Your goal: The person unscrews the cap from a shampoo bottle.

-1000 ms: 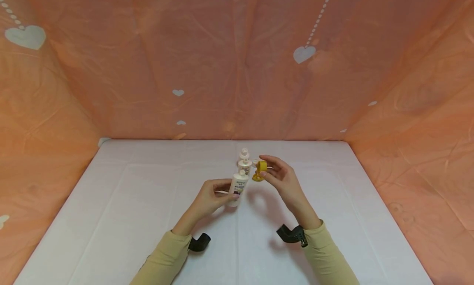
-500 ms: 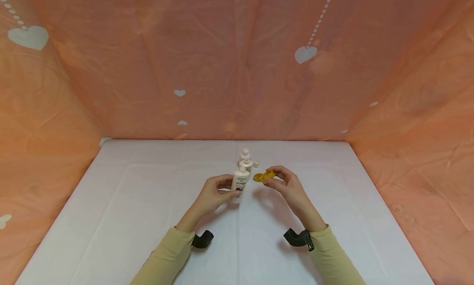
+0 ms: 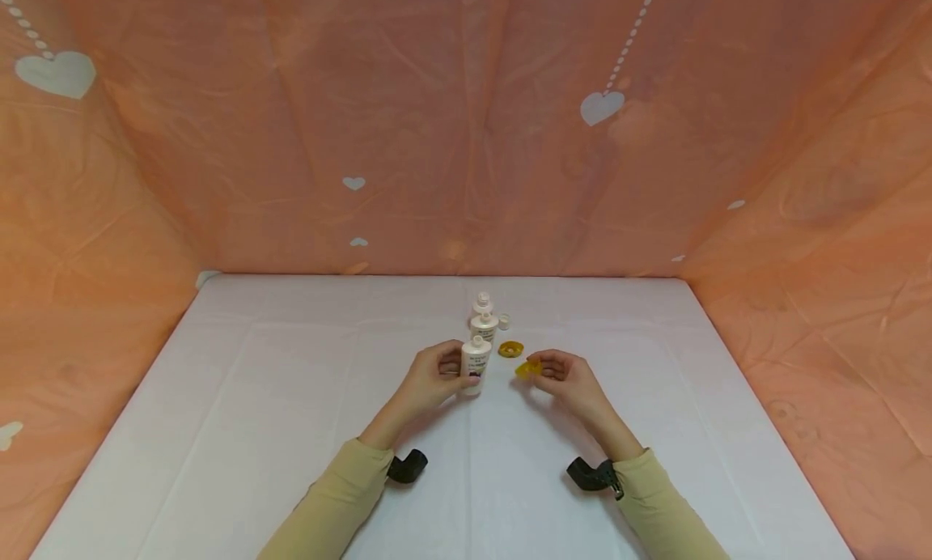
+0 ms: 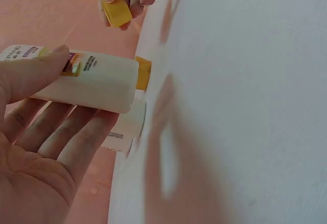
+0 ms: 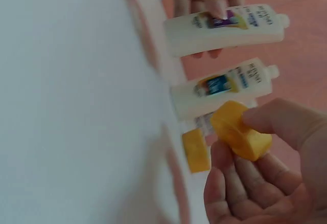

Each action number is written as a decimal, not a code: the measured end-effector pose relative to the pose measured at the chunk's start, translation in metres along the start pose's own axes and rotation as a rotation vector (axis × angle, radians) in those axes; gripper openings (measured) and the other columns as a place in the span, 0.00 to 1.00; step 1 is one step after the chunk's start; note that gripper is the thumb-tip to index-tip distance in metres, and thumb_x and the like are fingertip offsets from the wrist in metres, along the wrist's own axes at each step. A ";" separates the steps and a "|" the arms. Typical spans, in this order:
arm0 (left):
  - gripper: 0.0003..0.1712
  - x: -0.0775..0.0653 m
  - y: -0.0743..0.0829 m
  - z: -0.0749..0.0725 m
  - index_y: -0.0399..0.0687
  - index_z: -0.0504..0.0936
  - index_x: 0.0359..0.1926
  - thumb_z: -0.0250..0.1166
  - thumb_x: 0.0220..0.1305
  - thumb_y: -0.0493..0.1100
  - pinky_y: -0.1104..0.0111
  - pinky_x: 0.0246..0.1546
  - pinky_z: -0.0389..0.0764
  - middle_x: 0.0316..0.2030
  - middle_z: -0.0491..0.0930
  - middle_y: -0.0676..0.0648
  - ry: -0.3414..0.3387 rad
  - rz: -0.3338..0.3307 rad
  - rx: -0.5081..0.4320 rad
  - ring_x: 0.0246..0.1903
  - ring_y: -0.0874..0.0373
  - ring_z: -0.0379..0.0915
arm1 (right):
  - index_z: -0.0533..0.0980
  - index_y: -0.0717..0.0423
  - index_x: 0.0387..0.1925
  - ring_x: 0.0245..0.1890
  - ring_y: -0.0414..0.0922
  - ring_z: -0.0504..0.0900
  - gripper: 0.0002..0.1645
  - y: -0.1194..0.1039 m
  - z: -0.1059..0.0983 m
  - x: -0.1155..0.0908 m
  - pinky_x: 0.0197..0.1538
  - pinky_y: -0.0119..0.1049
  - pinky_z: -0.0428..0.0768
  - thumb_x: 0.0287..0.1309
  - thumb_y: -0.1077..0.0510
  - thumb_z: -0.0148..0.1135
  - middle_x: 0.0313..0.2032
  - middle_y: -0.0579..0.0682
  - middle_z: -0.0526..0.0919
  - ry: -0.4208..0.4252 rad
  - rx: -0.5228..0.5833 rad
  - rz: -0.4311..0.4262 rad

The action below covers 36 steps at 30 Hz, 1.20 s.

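My left hand [image 3: 429, 382] grips a white plastic bottle [image 3: 476, 362] around its body, thumb across the label. The bottle is upright with its narrow white neck uncapped, and the left wrist view shows its base raised off the table. My right hand [image 3: 575, 386] pinches a yellow cap [image 5: 240, 132] between thumb and fingers, apart from the bottle. A second yellow cap [image 3: 511, 350] lies on the table between the hands, a little farther back. Behind the held bottle stands a similar white bottle [image 5: 222, 88], partly hidden in the head view.
A third white bottle [image 3: 481, 306] stands farthest back in the row. A small white cap [image 3: 504, 322] lies to the right of the bottles. The white-covered table [image 3: 255, 430] ends at an orange curtain [image 3: 466, 139] printed with hearts.
My right hand has moved toward me and slightly right with its yellow cap, which has turned over. My left hand has shifted the bottle slightly right and more upright.
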<state>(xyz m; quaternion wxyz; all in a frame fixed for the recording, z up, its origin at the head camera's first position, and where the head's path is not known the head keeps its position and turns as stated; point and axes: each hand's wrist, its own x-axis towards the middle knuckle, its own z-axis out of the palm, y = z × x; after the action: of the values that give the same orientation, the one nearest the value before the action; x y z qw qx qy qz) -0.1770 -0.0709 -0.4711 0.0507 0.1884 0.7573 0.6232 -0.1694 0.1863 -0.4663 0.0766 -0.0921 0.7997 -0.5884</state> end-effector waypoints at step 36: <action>0.26 0.011 -0.016 0.020 0.33 0.74 0.53 0.69 0.52 0.26 0.66 0.48 0.79 0.49 0.78 0.35 -0.031 0.036 -0.039 0.49 0.44 0.76 | 0.81 0.55 0.42 0.36 0.43 0.78 0.15 0.023 -0.001 0.015 0.32 0.32 0.74 0.50 0.64 0.72 0.37 0.46 0.83 -0.065 -0.342 -0.108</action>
<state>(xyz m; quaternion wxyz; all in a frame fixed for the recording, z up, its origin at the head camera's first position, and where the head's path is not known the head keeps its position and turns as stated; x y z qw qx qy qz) -0.1845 -0.0510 -0.4890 0.0548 0.2103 0.7407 0.6358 -0.1855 0.1904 -0.4881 0.0538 -0.1653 0.8792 -0.4436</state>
